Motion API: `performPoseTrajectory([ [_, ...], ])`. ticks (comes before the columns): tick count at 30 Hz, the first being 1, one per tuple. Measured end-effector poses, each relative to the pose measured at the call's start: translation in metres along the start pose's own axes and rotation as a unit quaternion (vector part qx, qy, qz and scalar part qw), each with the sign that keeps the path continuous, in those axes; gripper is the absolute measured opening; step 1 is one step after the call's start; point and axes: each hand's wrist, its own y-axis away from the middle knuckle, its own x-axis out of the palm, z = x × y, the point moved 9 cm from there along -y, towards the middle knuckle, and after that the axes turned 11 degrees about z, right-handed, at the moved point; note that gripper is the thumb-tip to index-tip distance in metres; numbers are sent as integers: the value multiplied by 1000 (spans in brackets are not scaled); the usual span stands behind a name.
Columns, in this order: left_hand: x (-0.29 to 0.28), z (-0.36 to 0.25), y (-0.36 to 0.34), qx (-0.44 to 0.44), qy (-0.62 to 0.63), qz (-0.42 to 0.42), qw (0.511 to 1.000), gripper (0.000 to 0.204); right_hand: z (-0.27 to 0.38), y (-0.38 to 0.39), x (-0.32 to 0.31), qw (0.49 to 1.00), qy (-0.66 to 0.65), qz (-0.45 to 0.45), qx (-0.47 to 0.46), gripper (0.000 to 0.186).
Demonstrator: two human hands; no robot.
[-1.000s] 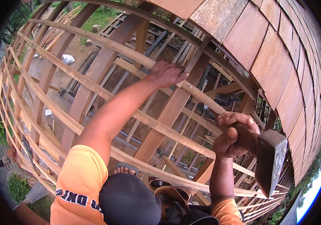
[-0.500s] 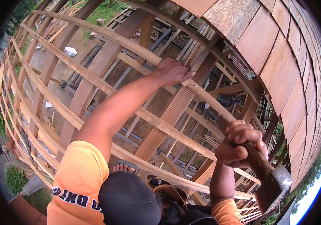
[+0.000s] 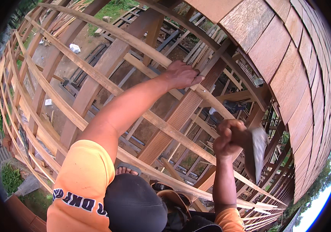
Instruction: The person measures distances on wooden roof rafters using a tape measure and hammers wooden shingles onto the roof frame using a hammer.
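Observation:
My left hand point(image 3: 181, 73) is closed over a long wooden batten point(image 3: 215, 103), its thumb pointing right. Whether a nail is pinched in its fingers is too small to tell. That batten crosses a broad grooved rafter point(image 3: 169, 125) just by the hand. To the right, my right hand point(image 3: 227, 136) is raised and wrapped round the handle of a hatchet point(image 3: 257, 152). Its grey metal head is blurred by motion and hangs right of my fist, and most of the handle is hidden.
Reddish wooden shingles point(image 3: 273, 58) cover the roof on the right. Several more battens point(image 3: 96, 75) and rafters form an open lattice, with the ground and stacked timber point(image 3: 202, 48) far below. My sandalled foot point(image 3: 128, 169) stands near a lower batten.
My right hand has moved up and slightly left, and the hatchet head has swung up and away from me. My left hand stays on the batten, while the whole view has shifted a little.

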Motion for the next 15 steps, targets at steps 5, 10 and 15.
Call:
performPoseTrajectory([
  [5,12,-6,-1,-6,5,41,999,59,-51,5,32,959,171,149,169,30],
  [10,6,10,6,-17,7,21,1000,59,76,-28,-16,976,-144,-73,-143,40],
  [15,1,-9,-6,6,6,8,1000,61,-97,27,39,892,282,271,228,24],
])
